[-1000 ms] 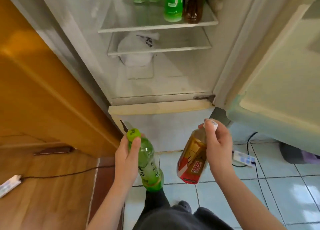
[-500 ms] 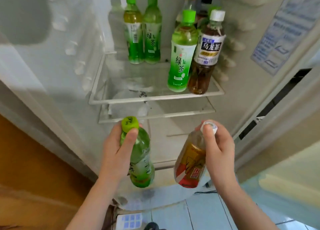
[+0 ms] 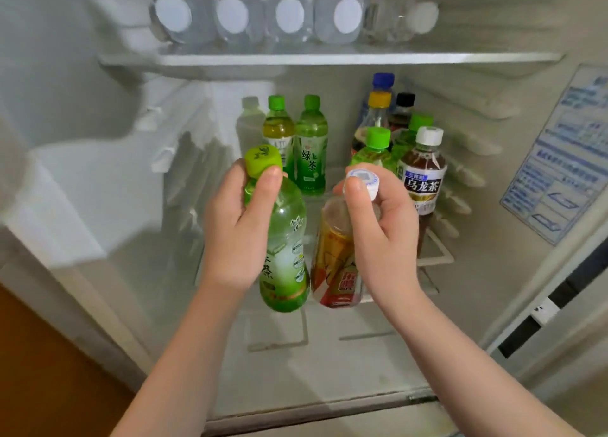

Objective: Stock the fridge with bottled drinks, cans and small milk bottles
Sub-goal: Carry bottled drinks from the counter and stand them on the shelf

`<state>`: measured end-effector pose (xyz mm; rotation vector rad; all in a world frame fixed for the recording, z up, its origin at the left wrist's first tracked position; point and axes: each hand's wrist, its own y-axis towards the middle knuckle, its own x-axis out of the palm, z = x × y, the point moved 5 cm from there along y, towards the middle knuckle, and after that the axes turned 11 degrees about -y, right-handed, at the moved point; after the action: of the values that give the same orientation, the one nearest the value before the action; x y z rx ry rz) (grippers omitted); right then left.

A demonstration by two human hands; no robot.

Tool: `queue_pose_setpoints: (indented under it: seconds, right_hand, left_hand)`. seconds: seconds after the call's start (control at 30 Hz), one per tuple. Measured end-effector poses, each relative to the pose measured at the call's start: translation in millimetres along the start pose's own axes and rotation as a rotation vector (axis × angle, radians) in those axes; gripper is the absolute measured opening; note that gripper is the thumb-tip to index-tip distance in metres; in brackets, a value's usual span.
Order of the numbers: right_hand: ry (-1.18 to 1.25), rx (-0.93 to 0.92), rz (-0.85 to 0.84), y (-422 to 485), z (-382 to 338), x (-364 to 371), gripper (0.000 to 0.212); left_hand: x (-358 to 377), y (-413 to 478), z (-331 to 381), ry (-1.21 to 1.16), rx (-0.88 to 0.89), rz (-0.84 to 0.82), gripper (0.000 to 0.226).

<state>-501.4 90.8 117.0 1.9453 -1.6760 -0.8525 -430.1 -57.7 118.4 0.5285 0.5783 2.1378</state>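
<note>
Green tea bottle (image 3: 286,239): in the left hand (image 3: 237,236), cap towards the camera, base lower down, hanging in front of the middle shelf (image 3: 437,255) and not yet set down.
Red-labelled tea bottle (image 3: 335,265): in the right hand (image 3: 381,236), just beside the green one, also in the air before that shelf.
Left fingers: curled round the bottle's neck and shoulder, thumb up against the green cap (image 3: 263,160).
Right fingers: wrapped round the neck below the white cap (image 3: 362,180), thumb laid on the cap's edge.
Arms: both forearms bare, reaching forward into the open fridge (image 3: 98,173), converging towards the middle, hands close together.
Shelf stock: two green tea bottles (image 3: 311,147) upright at the rear left; a tight cluster at the right, with an oolong tea bottle (image 3: 422,176) at its front; bare glass between the groups.
Top shelf (image 3: 329,58): clear bottles (image 3: 289,15) lying on their sides, white caps facing out.
Step in hand, as judged: standing both held bottles on the middle shelf.
Doing it well: carry the bases over the front rim, bring each bottle upright, then lower into the gap between the groups. Part the hands first to avoid knocking one bottle against the other. Keep the right wrist clear of the oolong bottle. Loosen each grip only with the base flat on the glass.
Risk: a tilted landing toppling the front row.
</note>
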Motion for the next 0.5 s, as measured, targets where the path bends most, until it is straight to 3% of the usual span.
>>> queue_pose_setpoints:
  seconds: [0.1, 0.33, 0.5]
  right_hand:
    - [-0.054, -0.081, -0.006, 14.4, -2.8, 24.5, 0.014]
    - [-0.092, 0.023, -0.006, 31.8, 32.9, 64.8, 0.032]
    - [-0.085, 0.083, -0.027, 35.7, 52.6, 73.4, 0.039]
  left_hand:
    - [-1.5, 14.6, -3.5, 0.078, 0.05, 0.054, 0.013]
    - [-11.1, 43.2, -35.5, 0.239, 0.05, 0.166, 0.019]
    - [-9.6, 50.1, -50.4, 0.23, 0.052, 0.192, 0.031]
